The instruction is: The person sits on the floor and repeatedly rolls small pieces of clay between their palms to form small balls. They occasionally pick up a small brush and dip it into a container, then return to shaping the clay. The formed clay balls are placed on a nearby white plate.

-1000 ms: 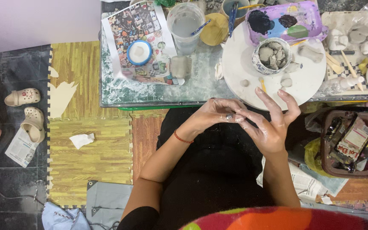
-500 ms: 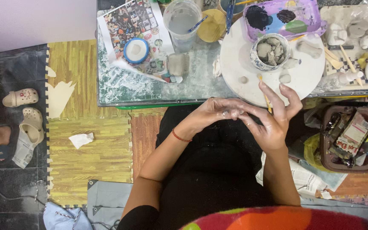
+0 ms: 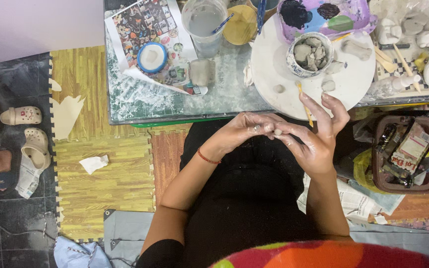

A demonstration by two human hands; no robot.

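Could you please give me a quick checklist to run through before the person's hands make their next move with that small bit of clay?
1. Clay piece pinched between both hands: ok.
2. Left hand fingers closed around the piece: ok.
3. Right hand also carrying a thin wooden stick: ok, though it juts over the white round board.
4. Bowl of clay lumps upright on the board: ok.
5. Bare space on the board near the hands: ok.
6. Shape of the piece: cannot tell, mostly hidden by fingers.

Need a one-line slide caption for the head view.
Left hand and right hand pinch a small clay lump above the lap, before a round white board.
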